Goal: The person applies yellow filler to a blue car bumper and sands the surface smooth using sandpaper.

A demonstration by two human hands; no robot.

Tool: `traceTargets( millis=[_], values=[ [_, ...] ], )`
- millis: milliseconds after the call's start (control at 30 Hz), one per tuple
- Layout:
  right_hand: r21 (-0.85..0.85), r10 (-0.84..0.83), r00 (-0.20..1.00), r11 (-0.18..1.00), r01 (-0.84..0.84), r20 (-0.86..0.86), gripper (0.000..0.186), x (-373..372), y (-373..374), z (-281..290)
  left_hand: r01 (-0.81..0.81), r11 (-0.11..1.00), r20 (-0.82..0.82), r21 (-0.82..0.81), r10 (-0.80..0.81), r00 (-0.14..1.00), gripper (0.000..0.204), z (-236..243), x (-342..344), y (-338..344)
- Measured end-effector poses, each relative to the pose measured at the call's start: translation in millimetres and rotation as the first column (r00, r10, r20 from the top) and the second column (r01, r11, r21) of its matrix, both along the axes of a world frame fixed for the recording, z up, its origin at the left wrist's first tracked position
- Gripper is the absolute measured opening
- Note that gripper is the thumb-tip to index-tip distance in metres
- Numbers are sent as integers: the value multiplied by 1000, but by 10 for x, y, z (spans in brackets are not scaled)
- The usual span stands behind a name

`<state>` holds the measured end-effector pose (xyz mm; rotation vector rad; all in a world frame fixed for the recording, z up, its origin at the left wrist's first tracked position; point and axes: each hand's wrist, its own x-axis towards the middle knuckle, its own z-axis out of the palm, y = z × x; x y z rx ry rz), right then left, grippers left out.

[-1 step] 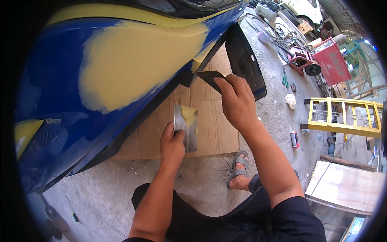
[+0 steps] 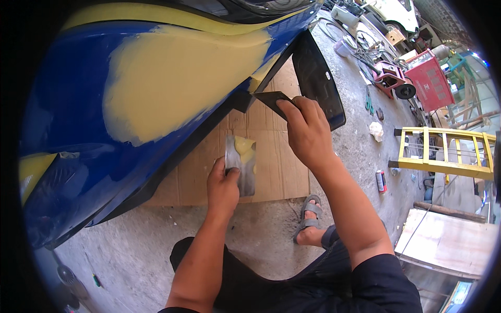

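Observation:
My left hand (image 2: 222, 188) is closed on a flat metal putty knife (image 2: 241, 180), its blade bearing a lump of yellow filler (image 2: 244, 146). In my right hand (image 2: 308, 128) I pinch a thin dark filler spreader (image 2: 271, 101). The spreader's far corner is at the lower edge of the blue car body panel (image 2: 73, 125), beside a small dab of filler (image 2: 257, 82); whether it touches cannot be made out. A broad, smooth patch of beige-yellow filler (image 2: 177, 78) covers much of the panel, with ragged edges over the blue paint.
Under the panel lies flattened cardboard (image 2: 276, 172). A black flap (image 2: 321, 83) hangs at the panel's right end. On the right are a yellow ladder (image 2: 443, 151), a drink can (image 2: 381, 181), a red machine (image 2: 429, 81), cables and crumpled paper (image 2: 376, 131). A screwdriver (image 2: 96, 279) lies lower left.

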<state>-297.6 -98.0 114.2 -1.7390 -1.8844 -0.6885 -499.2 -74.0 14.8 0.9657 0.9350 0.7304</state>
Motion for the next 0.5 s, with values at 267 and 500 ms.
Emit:
traceTargets(
  millis=[267,500],
  values=[
    [-50,-25,998,998,28,53,38,8,48,33,10,1000,0,-13,-10,1000,30,-12,-13,14],
    [-45,-36,998,998,39,61,38,-25,75,106,29,999,8,-13,-29,1000,30,17,-4,15]
  ],
)
